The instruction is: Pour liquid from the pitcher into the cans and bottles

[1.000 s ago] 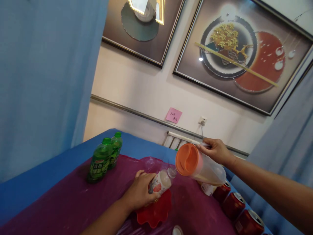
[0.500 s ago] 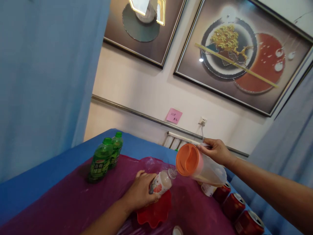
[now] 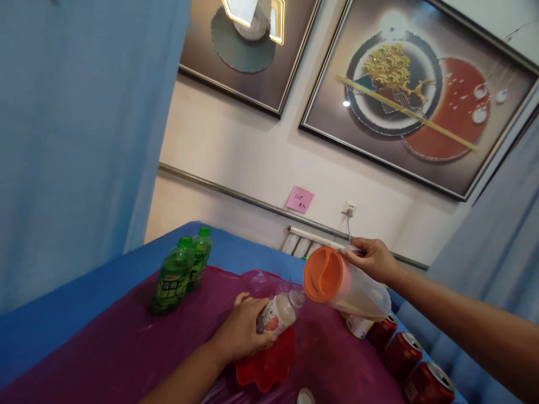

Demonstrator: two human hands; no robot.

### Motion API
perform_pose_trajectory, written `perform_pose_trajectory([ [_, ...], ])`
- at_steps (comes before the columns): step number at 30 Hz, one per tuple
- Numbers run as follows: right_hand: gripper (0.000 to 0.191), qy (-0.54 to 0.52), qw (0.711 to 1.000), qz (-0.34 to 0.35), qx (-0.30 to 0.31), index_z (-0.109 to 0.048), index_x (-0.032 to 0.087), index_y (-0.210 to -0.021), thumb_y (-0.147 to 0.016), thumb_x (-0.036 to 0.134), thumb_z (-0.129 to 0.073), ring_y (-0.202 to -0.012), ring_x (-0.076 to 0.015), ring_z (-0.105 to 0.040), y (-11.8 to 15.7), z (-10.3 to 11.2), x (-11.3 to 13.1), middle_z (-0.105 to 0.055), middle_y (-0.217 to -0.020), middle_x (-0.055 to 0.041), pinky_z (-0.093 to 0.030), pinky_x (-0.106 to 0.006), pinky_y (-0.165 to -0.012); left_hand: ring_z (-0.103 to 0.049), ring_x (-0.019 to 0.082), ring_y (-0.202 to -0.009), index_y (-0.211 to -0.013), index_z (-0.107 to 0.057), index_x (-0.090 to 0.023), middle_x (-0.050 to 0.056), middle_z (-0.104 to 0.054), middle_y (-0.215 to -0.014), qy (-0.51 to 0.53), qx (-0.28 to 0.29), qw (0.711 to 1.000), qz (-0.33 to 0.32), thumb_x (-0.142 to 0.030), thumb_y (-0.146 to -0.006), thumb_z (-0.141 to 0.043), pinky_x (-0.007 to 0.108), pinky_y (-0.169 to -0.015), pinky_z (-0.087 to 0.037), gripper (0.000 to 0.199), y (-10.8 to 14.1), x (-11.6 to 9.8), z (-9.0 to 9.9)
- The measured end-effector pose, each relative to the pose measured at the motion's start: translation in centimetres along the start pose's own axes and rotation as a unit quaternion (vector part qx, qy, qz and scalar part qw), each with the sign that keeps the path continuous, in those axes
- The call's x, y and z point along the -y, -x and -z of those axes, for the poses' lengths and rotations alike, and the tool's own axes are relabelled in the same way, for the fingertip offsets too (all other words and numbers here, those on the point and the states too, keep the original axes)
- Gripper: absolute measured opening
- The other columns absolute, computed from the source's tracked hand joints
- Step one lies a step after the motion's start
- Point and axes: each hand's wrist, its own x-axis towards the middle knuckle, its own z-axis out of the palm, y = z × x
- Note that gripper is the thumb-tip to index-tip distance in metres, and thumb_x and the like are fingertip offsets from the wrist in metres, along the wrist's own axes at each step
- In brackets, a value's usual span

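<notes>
My left hand (image 3: 248,331) is wrapped round a small clear bottle (image 3: 281,314) with a fruit label, tilted with its open mouth to the upper right. Below it is a red scalloped dish (image 3: 267,367). My right hand (image 3: 373,259) grips the handle of a translucent pitcher (image 3: 362,297) with an orange lid (image 3: 323,275). The pitcher is tipped on its side, lid toward the bottle's mouth, and some pale liquid shows in its lower side. Whether liquid runs between the two I cannot tell.
Two green bottles (image 3: 174,278) stand at the left on the purple sheet (image 3: 126,348). Several red cans (image 3: 402,353) line the right edge, beside a white-labelled container (image 3: 357,325). A small white round object (image 3: 305,396) lies at the bottom edge. Blue curtains (image 3: 76,123) hang at both sides.
Almost nothing differs. Both hands hold the bottle and the pitcher in nearly the same place and tilt.
</notes>
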Motion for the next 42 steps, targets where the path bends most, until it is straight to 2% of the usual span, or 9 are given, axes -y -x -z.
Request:
perform_pose_trajectory([
  [42, 0.052, 0.015, 1.0, 0.012, 0.0, -0.034, 0.023, -0.055, -0.083, 0.059, -0.058, -0.051, -0.0093, -0.027, 0.0, 0.33, 0.63, -0.028, -0.053, 0.0058, -0.021, -0.024, -0.046, -0.064, 0.028, -0.101, -0.104, -0.065, -0.026, 0.002, -0.074, -0.104, -0.002, 0.006, 1.0, 0.003, -0.038, -0.065, -0.076, 0.049, -0.113, -0.023, 0.042, 0.01, 0.04, -0.04],
])
